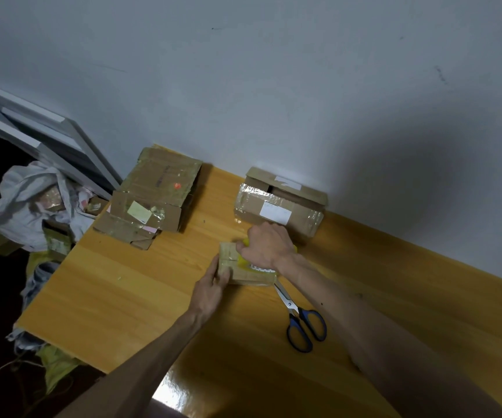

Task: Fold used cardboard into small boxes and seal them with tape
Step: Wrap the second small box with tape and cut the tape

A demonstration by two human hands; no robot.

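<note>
I'm watching remotely via head cam. A small brown cardboard box (228, 254) lies mid-table on a glossy yellow wooden table (123, 282). L hand (212, 286) grips the box's left end, thumb on top. R hand (266, 247) is curled round a yellow plastic tape dispenser (243, 262), which sits on the box top; its toothed edge shows by the wrist. Steel scissors w/ blue-and-black handles (299, 318) lie blades closed, tips at the box's near right corner. Back left: stack of flattened taped cardboard (156, 194). Back centre, against the pale grey wall (274, 86): bigger taped cardboard box w/ white labels (277, 206). Off the table's left edge: crumpled white plastic bag (29, 200) w/ cardboard bits.
</note>
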